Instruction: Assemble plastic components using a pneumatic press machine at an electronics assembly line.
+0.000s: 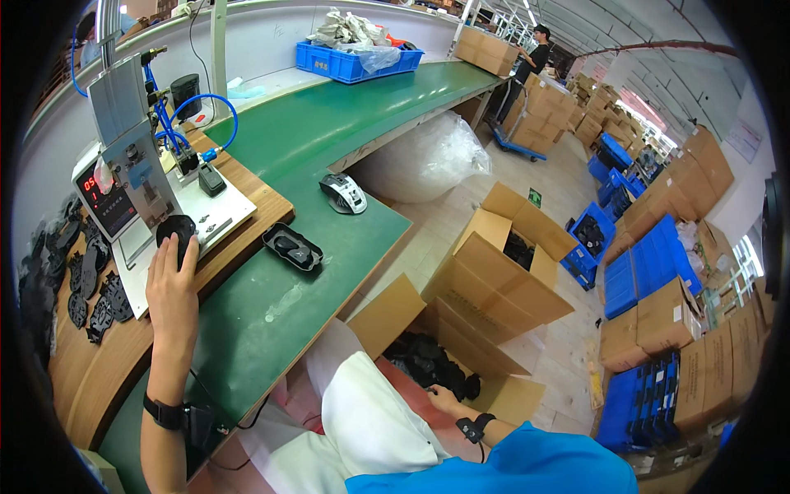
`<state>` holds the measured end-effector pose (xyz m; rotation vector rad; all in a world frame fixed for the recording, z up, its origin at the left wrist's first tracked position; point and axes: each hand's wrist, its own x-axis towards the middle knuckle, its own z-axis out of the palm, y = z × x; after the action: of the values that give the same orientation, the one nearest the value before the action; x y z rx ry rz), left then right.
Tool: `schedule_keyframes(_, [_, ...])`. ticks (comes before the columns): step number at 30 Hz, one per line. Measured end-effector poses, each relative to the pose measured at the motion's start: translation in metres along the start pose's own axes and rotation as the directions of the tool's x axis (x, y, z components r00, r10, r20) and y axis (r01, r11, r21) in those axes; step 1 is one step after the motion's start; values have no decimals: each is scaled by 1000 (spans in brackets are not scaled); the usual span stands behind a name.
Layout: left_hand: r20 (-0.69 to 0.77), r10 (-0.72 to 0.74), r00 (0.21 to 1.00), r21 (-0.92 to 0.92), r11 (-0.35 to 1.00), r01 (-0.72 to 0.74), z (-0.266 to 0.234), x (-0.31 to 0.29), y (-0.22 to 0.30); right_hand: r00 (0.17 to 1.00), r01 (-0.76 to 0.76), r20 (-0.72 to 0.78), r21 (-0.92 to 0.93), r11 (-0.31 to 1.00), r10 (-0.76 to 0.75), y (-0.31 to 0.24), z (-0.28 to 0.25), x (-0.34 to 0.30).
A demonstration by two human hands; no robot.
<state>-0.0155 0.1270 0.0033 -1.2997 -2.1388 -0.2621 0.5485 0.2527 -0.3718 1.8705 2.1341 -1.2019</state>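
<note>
My left hand [173, 259] reaches to a small bench press [144, 177] with a lit red display. Its fingers stretch over a dark rounded plastic part [176, 230] at the front of the press plate and touch it. Low beside my lap, my right hand [445, 402] is at the near side of an open carton holding black pieces [424, 360]. Those fingers are curled together; what they hold, if anything, is too small to make out. On the green bench lie a black oval shell [294, 249] and a silver-and-black computer mouse [343, 194].
Black flat parts [103, 300] lie left of the press on the wooden board [239, 235]. A blue crate [355, 62] stands on the far green bench. Another open carton [494, 284] is on the floor. A person [535, 58] stands behind a loaded trolley [518, 144].
</note>
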Motion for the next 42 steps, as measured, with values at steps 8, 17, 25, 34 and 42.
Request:
schedule_keyframes(8, [-59, -21, 998, -6, 1000, 20, 1, 1, 3, 998, -39, 47, -17, 999, 40, -3, -3, 2])
schedule_keyframes(17, [10, -35, 999, -53, 998, 35, -9, 10, 7, 996, -66, 49, -28, 997, 68, -3, -5, 14])
schedule_keyframes(25, [-2, 5, 1000, -60, 998, -5, -14, 9, 5, 996, -37, 88, 82, 996, 30, 7, -1, 17])
schedule_keyframes(34, [-54, -2, 999, -165, 986, -7, -14, 13, -1, 993, 13, 113, 108, 994, -26, 21, 10, 22])
schedule_keyframes(42, [-12, -32, 999, -147, 989, 30, -20, 7, -10, 759, 607, -382, 119, 786, -528, -142, -30, 10])
